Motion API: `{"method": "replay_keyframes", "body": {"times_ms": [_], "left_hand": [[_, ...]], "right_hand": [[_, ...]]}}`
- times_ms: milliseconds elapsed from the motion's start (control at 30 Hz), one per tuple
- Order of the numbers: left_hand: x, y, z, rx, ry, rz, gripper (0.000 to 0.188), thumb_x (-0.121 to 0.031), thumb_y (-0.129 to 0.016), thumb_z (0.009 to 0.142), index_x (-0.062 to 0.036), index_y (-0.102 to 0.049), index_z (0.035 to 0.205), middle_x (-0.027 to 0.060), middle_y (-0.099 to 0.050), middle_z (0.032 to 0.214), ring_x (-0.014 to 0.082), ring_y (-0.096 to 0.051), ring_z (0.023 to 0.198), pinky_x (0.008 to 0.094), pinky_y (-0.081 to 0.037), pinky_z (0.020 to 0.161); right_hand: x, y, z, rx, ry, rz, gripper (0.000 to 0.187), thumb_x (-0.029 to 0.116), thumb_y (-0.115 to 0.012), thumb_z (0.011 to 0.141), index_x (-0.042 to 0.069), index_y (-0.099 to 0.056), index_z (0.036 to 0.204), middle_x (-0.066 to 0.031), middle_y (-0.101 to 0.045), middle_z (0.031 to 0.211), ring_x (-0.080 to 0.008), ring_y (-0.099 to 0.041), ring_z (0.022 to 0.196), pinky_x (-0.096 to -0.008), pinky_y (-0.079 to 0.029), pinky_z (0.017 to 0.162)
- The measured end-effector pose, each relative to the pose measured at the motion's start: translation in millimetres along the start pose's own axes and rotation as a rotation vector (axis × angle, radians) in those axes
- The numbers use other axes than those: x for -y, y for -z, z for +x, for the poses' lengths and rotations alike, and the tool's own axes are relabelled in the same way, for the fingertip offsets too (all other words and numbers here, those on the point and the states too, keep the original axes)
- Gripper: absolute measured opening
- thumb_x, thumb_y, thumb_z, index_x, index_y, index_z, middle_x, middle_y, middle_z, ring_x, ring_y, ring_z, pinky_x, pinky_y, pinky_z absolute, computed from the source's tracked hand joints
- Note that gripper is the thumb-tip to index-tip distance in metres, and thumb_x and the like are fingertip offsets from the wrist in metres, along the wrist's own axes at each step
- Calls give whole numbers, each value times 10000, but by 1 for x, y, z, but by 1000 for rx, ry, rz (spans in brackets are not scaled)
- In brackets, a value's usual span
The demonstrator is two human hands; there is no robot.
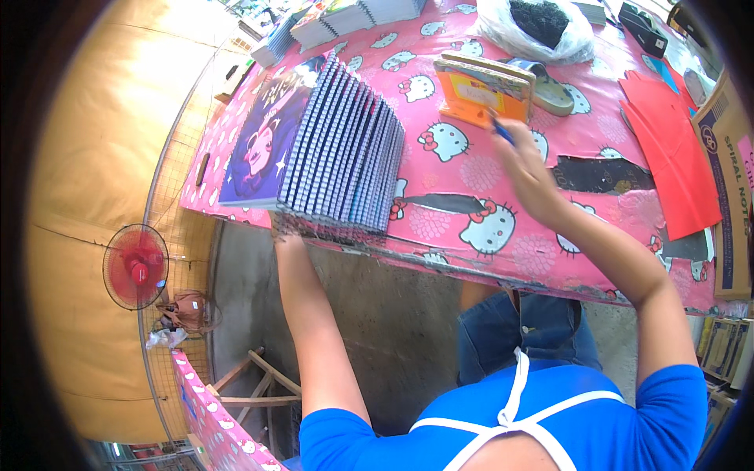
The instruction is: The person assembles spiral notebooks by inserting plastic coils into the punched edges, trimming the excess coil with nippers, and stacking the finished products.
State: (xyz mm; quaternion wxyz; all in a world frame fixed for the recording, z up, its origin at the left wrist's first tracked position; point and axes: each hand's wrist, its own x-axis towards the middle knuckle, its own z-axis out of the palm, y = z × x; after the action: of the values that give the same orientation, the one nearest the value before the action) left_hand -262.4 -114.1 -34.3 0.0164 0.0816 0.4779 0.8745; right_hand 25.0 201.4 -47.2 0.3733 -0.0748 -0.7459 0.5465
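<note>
Spanning the upper centre of the frame, a table [471, 169] under a pink cartoon-cat cloth carries the stock listed below.

Item 1 — fanned stack of spiral notebooks [342, 149], left of centre, spines toward the near edge, top cover dark purple with an illustrated figure. The left hand [287, 228] sits at the stack's lower left corner, at the table's edge, fingers tucked under or against the bottom books; whether it grips or merely steadies cannot be told.

Item 2 — orange notebook [481, 98], standing upright at upper centre, with tan-edged books behind it. The right hand [525, 169] is raised just in front of it, fingers closed around a blue pen [503, 131] whose tip points toward the orange cover.

Item 3 — grey sandal [550, 90], lying just right of the orange notebook.

Item 4 — red sheets [667, 153], right of frame, beside a cardboard box [726, 180].

Item 5 — clear bag of dark material [542, 27], top centre; further notebook piles [345, 20] at upper left.

Item 6 — red fan [136, 267], lower left, off the table.

Progress, as judged: the fanned stack looks gathered and squared; the upright books appear to be in hand for marking or counting — how many are finished cannot be read.
</note>
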Motion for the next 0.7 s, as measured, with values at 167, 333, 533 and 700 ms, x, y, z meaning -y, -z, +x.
{"method": "replay_keyframes", "body": {"times_ms": [167,333,533,700], "left_hand": [[-11,8,36,-2,12,-11,677,-491,-377,958,-35,-255,1443,180,-197,1493,298,-218,1374,444,-206,1112],[-20,1,65,6,0,-21,663,-485,-378,959,-29,-279,1430,180,-238,1474,297,-255,1355,440,-231,1103],[-12,32,31,-58,-5,-21,648,-478,-379,961,-21,-308,1414,179,-287,1452,296,-299,1334,435,-260,1091],[26,18,1,-48,61,2,636,-472,-380,962,-14,-332,1401,179,-328,1434,295,-335,1316,431,-285,1082]], "right_hand": [[-7,-135,125,-462,67,407,449,409,-482,961,-21,-464,1087,-150,-461,975,-256,-454,933,-376,-362,891],[-25,-180,147,-614,156,261,446,380,-518,952,-27,-429,1112,-125,-406,984,-233,-411,925,-381,-356,876],[-56,-178,61,-499,-215,393,359,360,-469,992,24,-405,1102,-22,-401,917,-107,-393,830,-282,-371,793],[-41,-216,21,-490,-230,238,497,415,-516,947,-21,-415,1161,-172,-436,1074,-289,-415,1038,-416,-312,961]]}}
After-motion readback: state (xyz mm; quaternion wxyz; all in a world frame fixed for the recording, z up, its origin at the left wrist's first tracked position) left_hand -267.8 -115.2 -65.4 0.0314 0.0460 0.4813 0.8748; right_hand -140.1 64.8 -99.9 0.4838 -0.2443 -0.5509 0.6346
